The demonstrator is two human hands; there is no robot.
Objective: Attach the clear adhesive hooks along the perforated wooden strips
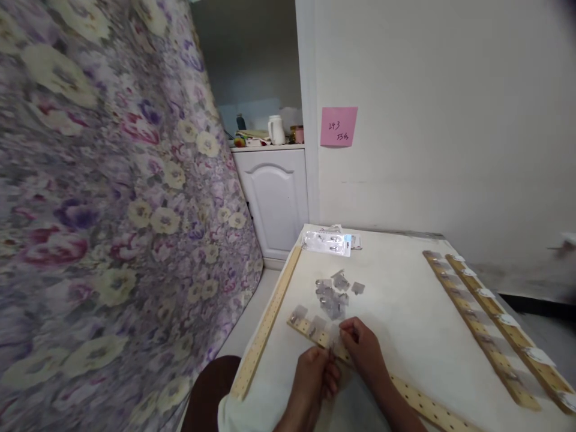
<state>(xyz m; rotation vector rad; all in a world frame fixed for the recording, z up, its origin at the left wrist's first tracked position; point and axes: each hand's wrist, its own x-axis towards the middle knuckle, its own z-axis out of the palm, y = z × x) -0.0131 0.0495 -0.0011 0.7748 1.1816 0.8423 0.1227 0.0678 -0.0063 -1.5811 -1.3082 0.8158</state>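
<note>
A pale wooden strip (423,405) with rows of holes runs diagonally in front of me, under both hands. Along its far end sit small translucent grey squares (317,326) with metal bits on them. My right hand (362,342) pinches the edge of one such square (334,339) on the strip. Close beside it, my left hand (314,372) is closed, thumb and finger together at the near side of the same square; what is between them is too small to make out. Beyond the strip lies a loose pile of similar grey squares (332,298).
Clear blister packages (326,243) lie at the table's far edge. A bare wooden strip (269,321) follows the left edge. Two strips at right carry pieces: grey squares on one (483,337), white ones on the other (517,336). A floral curtain (126,240) hangs at left.
</note>
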